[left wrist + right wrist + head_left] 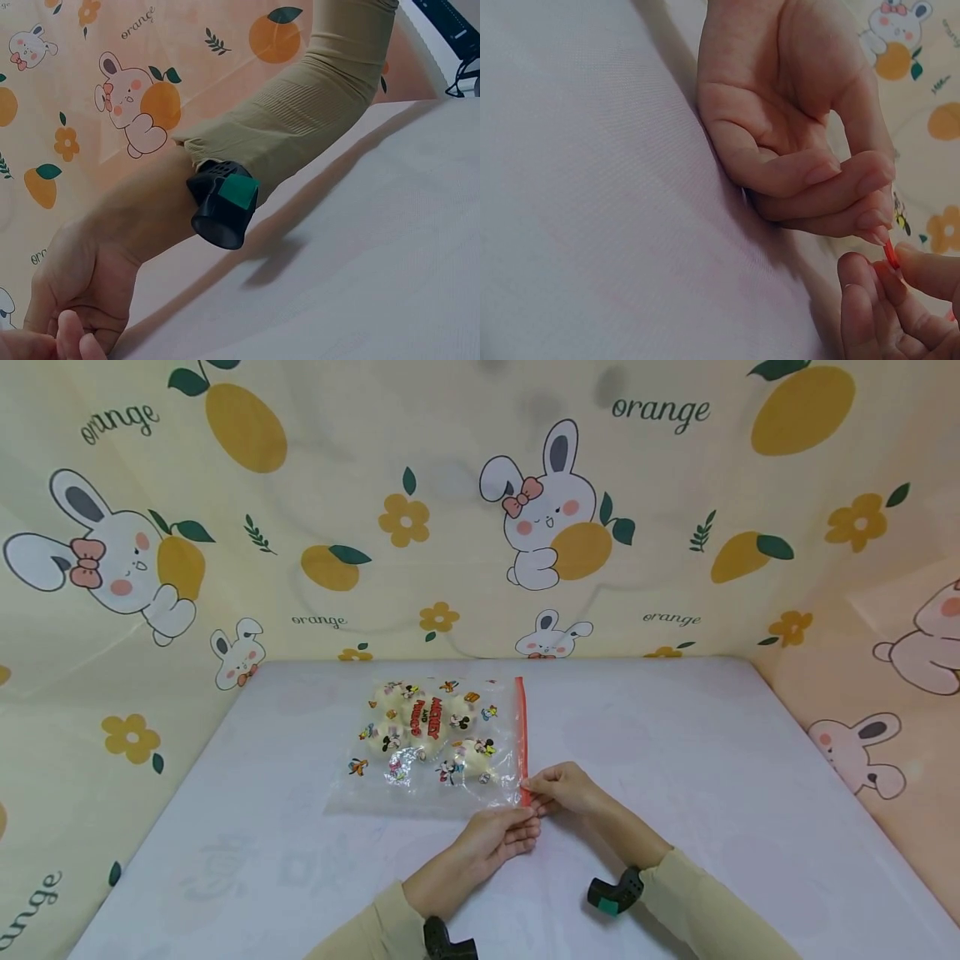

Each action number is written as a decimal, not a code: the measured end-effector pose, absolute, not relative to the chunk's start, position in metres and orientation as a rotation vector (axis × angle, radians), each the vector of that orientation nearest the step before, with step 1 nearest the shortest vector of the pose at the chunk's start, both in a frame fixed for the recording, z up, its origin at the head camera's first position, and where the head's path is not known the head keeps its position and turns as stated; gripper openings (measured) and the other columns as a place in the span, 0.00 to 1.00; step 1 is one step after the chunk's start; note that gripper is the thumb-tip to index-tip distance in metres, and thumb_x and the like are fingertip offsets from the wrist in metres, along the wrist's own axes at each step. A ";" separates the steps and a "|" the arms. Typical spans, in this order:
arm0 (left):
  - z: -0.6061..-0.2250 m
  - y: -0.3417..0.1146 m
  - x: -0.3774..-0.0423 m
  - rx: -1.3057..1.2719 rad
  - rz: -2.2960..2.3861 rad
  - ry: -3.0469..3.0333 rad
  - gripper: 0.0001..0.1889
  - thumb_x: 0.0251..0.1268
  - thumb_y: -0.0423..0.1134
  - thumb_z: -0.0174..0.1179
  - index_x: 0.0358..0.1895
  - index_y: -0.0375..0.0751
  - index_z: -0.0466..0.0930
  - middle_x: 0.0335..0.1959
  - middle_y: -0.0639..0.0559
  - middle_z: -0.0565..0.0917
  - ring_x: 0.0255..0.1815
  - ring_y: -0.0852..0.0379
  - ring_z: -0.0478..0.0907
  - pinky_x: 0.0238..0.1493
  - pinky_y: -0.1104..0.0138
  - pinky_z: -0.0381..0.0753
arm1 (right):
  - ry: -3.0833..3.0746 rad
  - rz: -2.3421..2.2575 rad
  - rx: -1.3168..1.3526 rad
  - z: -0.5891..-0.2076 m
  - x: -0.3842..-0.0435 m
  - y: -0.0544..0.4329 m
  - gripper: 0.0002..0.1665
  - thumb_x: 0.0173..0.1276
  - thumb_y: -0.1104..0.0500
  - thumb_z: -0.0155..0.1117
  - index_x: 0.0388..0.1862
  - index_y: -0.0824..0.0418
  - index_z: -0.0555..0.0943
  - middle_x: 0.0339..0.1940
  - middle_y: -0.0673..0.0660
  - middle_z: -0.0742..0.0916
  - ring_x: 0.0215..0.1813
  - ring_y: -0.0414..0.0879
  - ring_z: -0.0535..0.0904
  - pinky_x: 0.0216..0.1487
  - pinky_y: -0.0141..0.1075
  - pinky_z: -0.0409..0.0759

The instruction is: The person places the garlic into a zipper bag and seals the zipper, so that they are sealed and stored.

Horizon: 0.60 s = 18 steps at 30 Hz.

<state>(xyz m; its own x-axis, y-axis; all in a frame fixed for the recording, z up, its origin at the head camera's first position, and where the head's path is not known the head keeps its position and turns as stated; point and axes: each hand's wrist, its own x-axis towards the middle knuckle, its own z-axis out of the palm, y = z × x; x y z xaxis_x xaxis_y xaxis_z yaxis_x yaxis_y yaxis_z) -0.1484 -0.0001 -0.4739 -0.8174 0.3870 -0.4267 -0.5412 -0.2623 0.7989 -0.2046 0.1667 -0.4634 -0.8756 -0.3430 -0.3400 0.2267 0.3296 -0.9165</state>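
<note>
A clear zip bag [431,735] with cartoon mouse prints lies on the table, several pale rounded items [472,756] showing inside it. Its red zip strip [522,727] runs along the right side. At the near end of that strip, my right hand [566,789] pinches the edge between thumb and fingers. Just below, my left hand [491,843] grips the near corner with its fingertips, the other fingers curled loosely. In the right wrist view, a short piece of red strip [891,253] shows between the fingertips of both hands.
The white table [675,735] reaches back to a cream cloth backdrop [450,577] printed with rabbits and oranges. Each wrist wears a black camera [615,892]. A dark device with a cable [454,30] stands at the table's far edge in the left wrist view.
</note>
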 end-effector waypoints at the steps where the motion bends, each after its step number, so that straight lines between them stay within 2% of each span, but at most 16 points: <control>1: -0.474 0.000 -0.149 -0.195 2.107 1.416 0.18 0.69 0.35 0.54 0.55 0.23 0.74 0.26 0.58 0.83 0.30 0.67 0.81 0.38 0.76 0.83 | 2.120 -1.578 -0.103 -0.464 -0.205 0.167 0.19 0.69 0.58 0.61 0.41 0.77 0.82 0.18 0.45 0.86 0.24 0.34 0.82 0.33 0.28 0.85; 18: -0.474 0.001 -0.149 -0.235 2.105 1.412 0.18 0.69 0.34 0.55 0.55 0.22 0.73 0.24 0.57 0.83 0.29 0.67 0.81 0.36 0.76 0.83 | 2.085 -1.638 0.003 -0.464 -0.209 0.164 0.18 0.68 0.59 0.61 0.41 0.76 0.82 0.16 0.45 0.84 0.22 0.34 0.81 0.29 0.25 0.83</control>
